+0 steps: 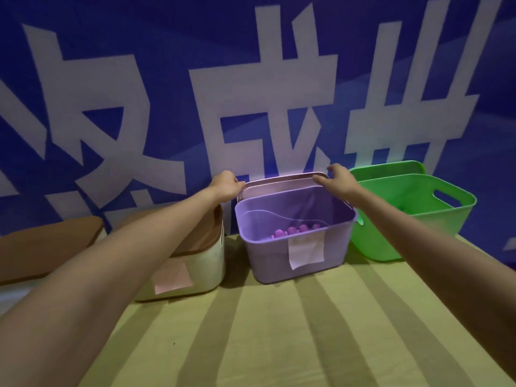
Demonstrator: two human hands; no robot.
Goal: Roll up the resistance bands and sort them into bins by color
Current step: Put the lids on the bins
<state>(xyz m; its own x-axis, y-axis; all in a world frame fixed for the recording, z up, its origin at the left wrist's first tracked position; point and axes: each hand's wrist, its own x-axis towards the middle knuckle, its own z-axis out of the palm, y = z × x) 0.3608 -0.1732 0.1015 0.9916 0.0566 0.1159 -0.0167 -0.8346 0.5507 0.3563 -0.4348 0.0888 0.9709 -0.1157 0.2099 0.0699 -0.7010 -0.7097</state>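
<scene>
A purple bin [268,255] stands open in the middle of the table, and several rolled purple bands [293,231] lie on its floor. Its purple lid [279,181] stands on edge behind it against the wall. My left hand [226,185] grips the lid's left end. My right hand [339,178] holds the lid's right top corner, fingers curled over the edge. A white bin [206,263] with a brown lid [206,233] sits to the left. A green bin [413,216] sits to the right, its green lid [388,169] upright behind it.
A blue banner [167,79] with large white characters fills the wall right behind the bins. A brown lid [47,247] on another container shows at far left. The table has a yellow-green striped cloth [279,331]. Paper labels [305,251] are stuck on the bins' fronts.
</scene>
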